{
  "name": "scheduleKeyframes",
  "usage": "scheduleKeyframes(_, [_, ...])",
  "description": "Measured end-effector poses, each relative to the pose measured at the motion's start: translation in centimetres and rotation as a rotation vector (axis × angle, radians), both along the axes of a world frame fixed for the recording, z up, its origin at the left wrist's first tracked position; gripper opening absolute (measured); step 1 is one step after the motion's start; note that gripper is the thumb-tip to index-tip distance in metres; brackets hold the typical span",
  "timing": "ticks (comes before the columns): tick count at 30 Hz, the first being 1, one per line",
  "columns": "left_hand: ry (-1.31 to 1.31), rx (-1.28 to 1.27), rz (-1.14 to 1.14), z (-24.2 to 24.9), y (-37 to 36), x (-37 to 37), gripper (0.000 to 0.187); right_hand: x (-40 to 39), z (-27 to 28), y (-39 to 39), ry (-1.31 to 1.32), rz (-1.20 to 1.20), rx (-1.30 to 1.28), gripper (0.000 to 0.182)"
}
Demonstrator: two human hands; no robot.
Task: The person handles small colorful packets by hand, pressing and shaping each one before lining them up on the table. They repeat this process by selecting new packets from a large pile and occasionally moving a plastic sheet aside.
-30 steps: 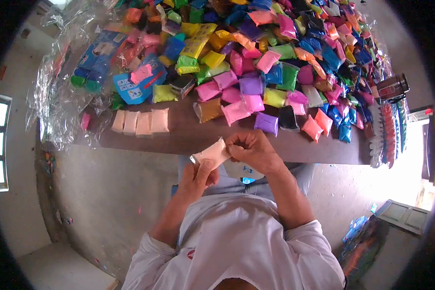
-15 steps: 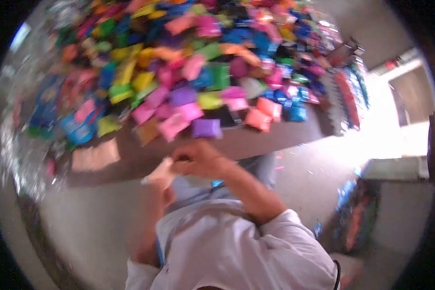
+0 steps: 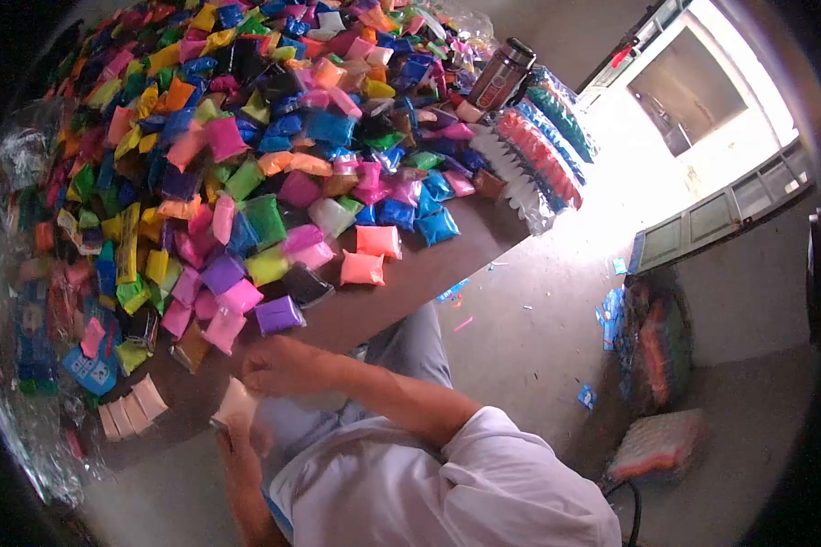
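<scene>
My left hand is closed on a small pale peach packet, held just off the table's front edge above my lap. My right hand is beside the packet's upper right, its fingers curled and smeared by motion. Whether it touches the packet or holds anything cannot be made out. To the left, a short row of similar peach packets lies side by side on the brown table. Beyond my hands, a purple packet and a pink packet lie at the near edge of the pile.
A big heap of colourful packets covers the table. A dark bottle and bagged scalloped pieces stand at its right end. Clear plastic hangs at left. Blue wrappers and bagged bundles lie on the floor.
The view has swung right and sharpened, so table and heap appear shifted left and tilted. My hands stay close together, and the peach packet in my left hand now shows clearly.
</scene>
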State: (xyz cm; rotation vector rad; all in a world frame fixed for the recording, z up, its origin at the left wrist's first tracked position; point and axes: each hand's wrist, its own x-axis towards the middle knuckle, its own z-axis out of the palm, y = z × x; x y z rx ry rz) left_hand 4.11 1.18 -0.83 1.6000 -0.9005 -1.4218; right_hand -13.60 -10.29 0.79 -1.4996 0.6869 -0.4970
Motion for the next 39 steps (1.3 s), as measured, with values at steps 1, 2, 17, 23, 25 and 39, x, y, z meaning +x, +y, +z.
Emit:
scheduleKeyframes(1, [-0.025, 0.008, -0.002, 0.1, -0.1, 0.0, 0.047, 0.2, -0.7, 0.0, -0.085, -0.041, 0.063, 0.022])
scheduleKeyframes(2, [-0.051, 0.016, -0.002, 0.2, -0.2, -0.1, 0.047, 0.4, -1.2, 0.2, -0.171, -0.078, 0.126, 0.022])
scheduleKeyframes(17, [0.187, -0.074, -0.121, -0.7, 0.4, 0.8, 0.035, 3.2, -1.7, 2.2, -0.19, -0.122, 0.194, 0.022])
scheduleKeyframes(23, [0.215, -0.127, -0.029, 0.1, 0.2, -0.1, 0.046, 5.0, -0.3, 3.1, -0.138, -0.222, 0.024, 0.018])
scheduleKeyframes(25, [0.181, -0.141, -0.037, -0.3, 0.4, 0.0, 0.047, 5.0, -0.7, 3.2, -0.216, -0.238, 0.089, 0.019])
scheduleKeyframes(39, [0.249, -0.01, -0.082, -0.2, 1.6, 0.4, 0.031, 3.2, 0.6, 0.8, 0.057, 0.327, -0.074, 0.026])
